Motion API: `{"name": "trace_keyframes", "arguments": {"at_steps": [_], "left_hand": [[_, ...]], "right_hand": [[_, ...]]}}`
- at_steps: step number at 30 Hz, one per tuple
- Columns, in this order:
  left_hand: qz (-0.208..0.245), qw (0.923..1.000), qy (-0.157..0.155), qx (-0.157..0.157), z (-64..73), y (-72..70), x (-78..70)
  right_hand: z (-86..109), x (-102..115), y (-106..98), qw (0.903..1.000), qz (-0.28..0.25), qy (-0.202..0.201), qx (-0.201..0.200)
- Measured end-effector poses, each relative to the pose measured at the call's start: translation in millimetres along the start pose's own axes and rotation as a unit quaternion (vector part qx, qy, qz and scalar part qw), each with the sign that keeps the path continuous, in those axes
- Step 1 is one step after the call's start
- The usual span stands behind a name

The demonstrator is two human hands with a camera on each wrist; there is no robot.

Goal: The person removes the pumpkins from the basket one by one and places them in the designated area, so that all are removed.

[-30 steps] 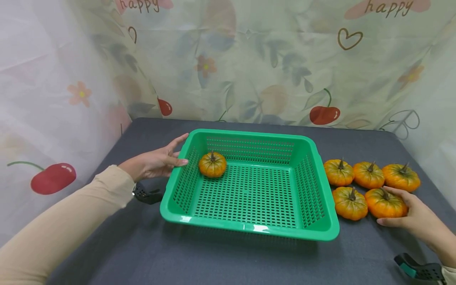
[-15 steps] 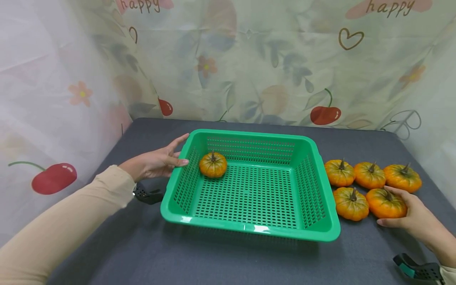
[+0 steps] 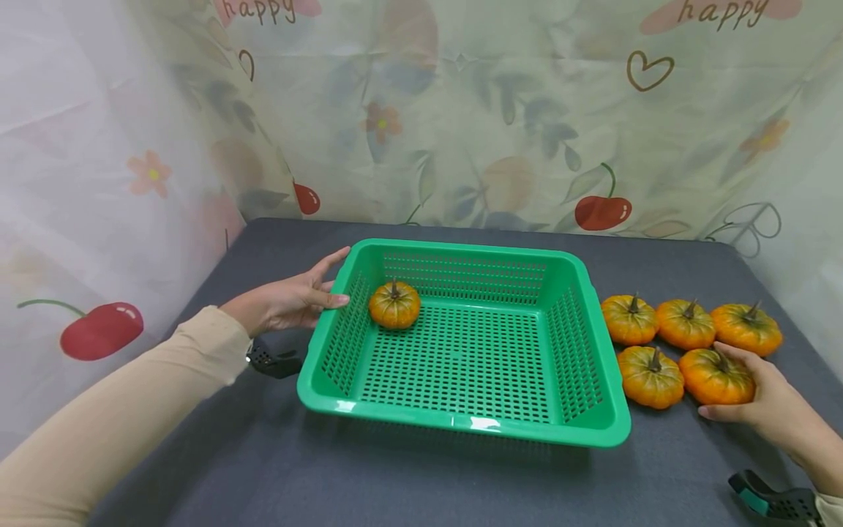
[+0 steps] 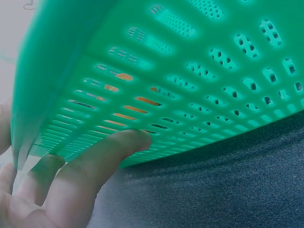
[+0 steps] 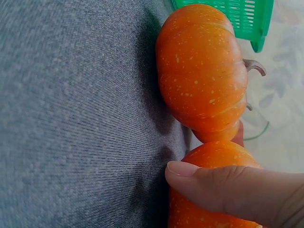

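My left hand (image 3: pixel 290 298) grips the left rim of a green perforated plastic basket (image 3: pixel 461 430), thumb over the rim. In the left wrist view its fingers (image 4: pixel 90 171) lie against the basket's outer wall. One small orange pumpkin (image 3: pixel 394 305) sits inside, by the left wall. At the right, my right hand (image 3: pixel 773 399) holds the front-right pumpkin (image 3: pixel 714 377) of a group on the table, thumb in front and fingers behind. The right wrist view shows the thumb pressed to that pumpkin's side, with another pumpkin (image 5: pixel 202 66) just beyond. The far fingers are mostly hidden.
Beside the held pumpkin is another pumpkin (image 3: pixel 650 377), close to the basket's right side. Behind them stand a left pumpkin (image 3: pixel 628 320), a middle pumpkin (image 3: pixel 685 324) and a right pumpkin (image 3: pixel 746 329). A dark grey cloth (image 3: pixel 395 483) covers the table; a printed curtain (image 3: pixel 461 146) hangs behind.
Hardly anything differs. Both hands keep their places on the basket and the pumpkin, and the whole view shifts very slightly.
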State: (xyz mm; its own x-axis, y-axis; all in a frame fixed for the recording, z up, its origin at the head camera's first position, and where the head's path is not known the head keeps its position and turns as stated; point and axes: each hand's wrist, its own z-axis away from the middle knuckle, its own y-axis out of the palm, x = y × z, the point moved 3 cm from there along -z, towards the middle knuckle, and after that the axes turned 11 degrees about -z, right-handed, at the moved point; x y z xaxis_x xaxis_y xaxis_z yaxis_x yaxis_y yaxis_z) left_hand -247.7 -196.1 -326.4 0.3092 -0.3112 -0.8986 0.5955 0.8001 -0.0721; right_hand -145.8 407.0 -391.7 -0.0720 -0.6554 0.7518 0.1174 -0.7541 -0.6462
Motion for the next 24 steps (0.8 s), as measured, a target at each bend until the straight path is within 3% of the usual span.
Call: {"name": "trace_keyframes", "arguments": {"at_steps": [24], "left_hand": [[-0.003,1.0,0.001,0.0,0.8,0.8,-0.5]], "right_hand": [[1.0,4.4,1.1,0.9999,0.014,0.008,0.005]]}}
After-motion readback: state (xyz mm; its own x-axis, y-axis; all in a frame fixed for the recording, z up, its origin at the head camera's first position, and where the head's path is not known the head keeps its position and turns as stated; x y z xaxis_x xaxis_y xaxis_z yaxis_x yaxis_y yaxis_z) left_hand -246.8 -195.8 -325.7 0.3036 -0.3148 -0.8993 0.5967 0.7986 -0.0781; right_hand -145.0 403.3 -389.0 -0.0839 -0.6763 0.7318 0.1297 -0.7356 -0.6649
